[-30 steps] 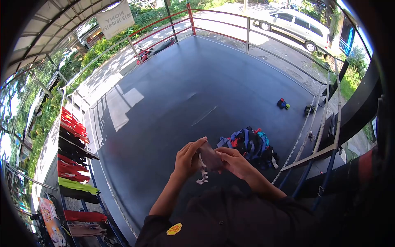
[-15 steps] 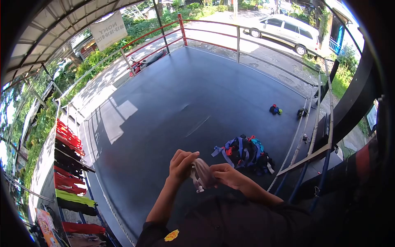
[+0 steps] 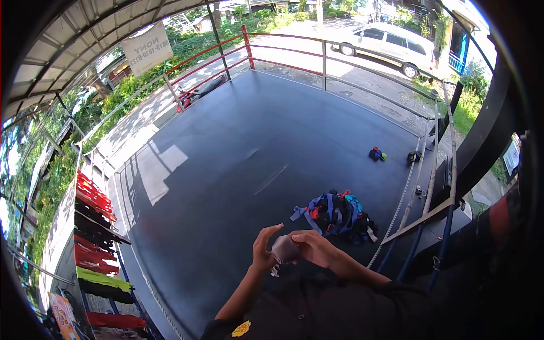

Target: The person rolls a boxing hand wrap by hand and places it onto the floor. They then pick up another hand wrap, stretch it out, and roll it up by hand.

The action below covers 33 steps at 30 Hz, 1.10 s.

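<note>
A greyish-mauve cloth strip [image 3: 285, 250] is bunched into a small roll between my hands, low in the centre of the view. My right hand [image 3: 313, 247] is wrapped round its right side. My left hand [image 3: 264, 250] is at its left, with the fingers apart and pointing up, the palm beside the roll. A short pale end [image 3: 275, 271] hangs below. Beyond my right hand, a pile of blue, black, red and teal cloth strips [image 3: 338, 212] lies on the dark mat [image 3: 226, 187].
Red, black and lime cloths [image 3: 99, 277] hang over the rails at the left. Rope and poles [image 3: 435, 164] border the right side. Small rolled bundles [image 3: 377, 153] lie near the right edge. Outside are a silver car [image 3: 391, 45] and a motorbike [image 3: 201, 90].
The cloth, earlier spread between both hands, is now a compact roll. My left hand's fingers have opened, and my right hand has closed round the cloth. The view has shifted slightly.
</note>
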Available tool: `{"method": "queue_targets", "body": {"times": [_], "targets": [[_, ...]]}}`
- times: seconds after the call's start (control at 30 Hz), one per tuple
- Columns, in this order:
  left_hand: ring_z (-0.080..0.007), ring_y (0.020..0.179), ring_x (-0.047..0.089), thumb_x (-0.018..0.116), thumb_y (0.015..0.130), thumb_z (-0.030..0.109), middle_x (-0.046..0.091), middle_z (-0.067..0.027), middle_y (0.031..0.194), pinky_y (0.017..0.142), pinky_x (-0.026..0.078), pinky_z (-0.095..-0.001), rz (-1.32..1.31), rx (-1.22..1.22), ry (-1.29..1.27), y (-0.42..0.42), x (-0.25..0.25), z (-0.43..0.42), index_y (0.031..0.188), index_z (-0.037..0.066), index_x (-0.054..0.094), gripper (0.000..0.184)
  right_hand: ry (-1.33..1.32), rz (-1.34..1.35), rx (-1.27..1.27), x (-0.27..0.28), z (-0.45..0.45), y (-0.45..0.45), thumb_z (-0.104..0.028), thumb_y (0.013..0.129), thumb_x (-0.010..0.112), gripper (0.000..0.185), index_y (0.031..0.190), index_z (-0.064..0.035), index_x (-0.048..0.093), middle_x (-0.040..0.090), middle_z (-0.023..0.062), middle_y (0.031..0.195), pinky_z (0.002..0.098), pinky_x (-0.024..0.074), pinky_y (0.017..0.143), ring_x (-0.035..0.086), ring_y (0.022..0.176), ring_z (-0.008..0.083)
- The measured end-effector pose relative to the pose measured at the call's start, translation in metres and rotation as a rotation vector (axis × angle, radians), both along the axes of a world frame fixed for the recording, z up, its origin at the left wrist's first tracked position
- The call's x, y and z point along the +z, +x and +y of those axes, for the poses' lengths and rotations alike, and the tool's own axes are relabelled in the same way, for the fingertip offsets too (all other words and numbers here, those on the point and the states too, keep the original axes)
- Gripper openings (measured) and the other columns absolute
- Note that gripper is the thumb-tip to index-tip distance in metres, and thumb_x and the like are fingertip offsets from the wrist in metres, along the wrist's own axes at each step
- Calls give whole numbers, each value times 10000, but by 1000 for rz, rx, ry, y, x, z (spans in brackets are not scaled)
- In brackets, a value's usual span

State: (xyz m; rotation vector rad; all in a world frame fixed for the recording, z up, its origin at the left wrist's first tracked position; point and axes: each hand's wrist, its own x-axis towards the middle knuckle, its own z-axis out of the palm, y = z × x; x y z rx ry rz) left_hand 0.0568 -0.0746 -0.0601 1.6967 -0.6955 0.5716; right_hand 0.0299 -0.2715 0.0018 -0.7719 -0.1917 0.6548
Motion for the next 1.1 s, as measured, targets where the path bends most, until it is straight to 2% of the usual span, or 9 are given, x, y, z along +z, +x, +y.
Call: {"method": "queue_targets", "body": {"times": [0.13, 0.17, 0.33, 0.47, 0.63, 0.73, 0.8, 0.93, 1.1], "targets": [[-296, 1027, 726, 851, 713, 39, 733, -160, 1152, 888, 577, -361, -72, -56, -15, -3, 27, 4, 1199, 1, 659, 524, -125, -102, -14, 23, 2, -2, -302, 1045, 587, 356, 1179, 21, 652, 683, 109, 1054, 327, 557, 719, 686, 927, 195], [-283, 970, 740, 829, 729, 43, 747, -150, 1121, 842, 590, -346, -98, -28, -22, -5, 37, 4, 1160, 0, 679, 458, -113, -166, 31, 29, 3, -3, -341, 1040, 606, 384, 1160, 19, 657, 679, 98, 1043, 326, 557, 720, 680, 917, 182], [-278, 933, 745, 755, 750, -1, 755, -153, 1096, 803, 590, -340, -131, 64, 55, 6, 39, 17, 1113, 11, 697, 368, -146, -140, 74, 35, 8, -1, -321, 1035, 620, 344, 1119, 10, 666, 664, 70, 1002, 318, 560, 719, 663, 889, 148], [-278, 921, 746, 798, 739, 41, 751, -155, 1104, 800, 588, -340, -122, 46, 77, -7, 23, 19, 1113, 17, 695, 389, -191, -150, 44, 51, 11, -1, -282, 1008, 668, 342, 1159, 24, 673, 680, 79, 1040, 310, 568, 719, 669, 929, 149], [-266, 933, 743, 873, 700, 106, 744, -146, 1110, 808, 583, -339, -27, 26, -68, -27, 43, 11, 1122, 24, 694, 466, -161, -85, 33, 49, 19, -6, -246, 954, 742, 396, 1218, 38, 663, 699, 97, 1082, 312, 574, 744, 688, 949, 165], [-257, 949, 739, 897, 681, 123, 743, -134, 1095, 822, 577, -343, 41, 50, -16, -28, 41, 20, 1118, 30, 696, 490, -107, -165, 105, 60, 15, 1, -218, 921, 776, 397, 1201, 42, 668, 699, 88, 1067, 294, 569, 790, 684, 950, 151], [-248, 896, 728, 801, 718, 16, 727, -123, 1014, 787, 561, -331, 119, 6, 31, -29, 37, 30, 1072, 11, 690, 371, -349, -386, 53, 67, 11, 6, -180, 903, 786, 399, 1204, 47, 657, 693, 77, 1048, 272, 556, 826, 673, 957, 132], [-240, 818, 705, 676, 741, -94, 696, -107, 911, 723, 538, -320, 98, 30, 44, -36, 45, 31, 1003, -12, 674, 274, -416, -553, 65, 85, 15, 7, -173, 916, 775, 359, 1167, 45, 639, 683, 55, 1004, 260, 541, 831, 657, 941, 111], [-228, 779, 696, 720, 755, -66, 681, -90, 865, 690, 534, -319, 117, 77, 30, -43, 46, 39, 942, -9, 661, 205, -430, -630, 53, 97, 33, 3, -165, 920, 771, 294, 1105, 28, 648, 682, 47, 993, 250, 529, 827, 642, 936, 94]]}}
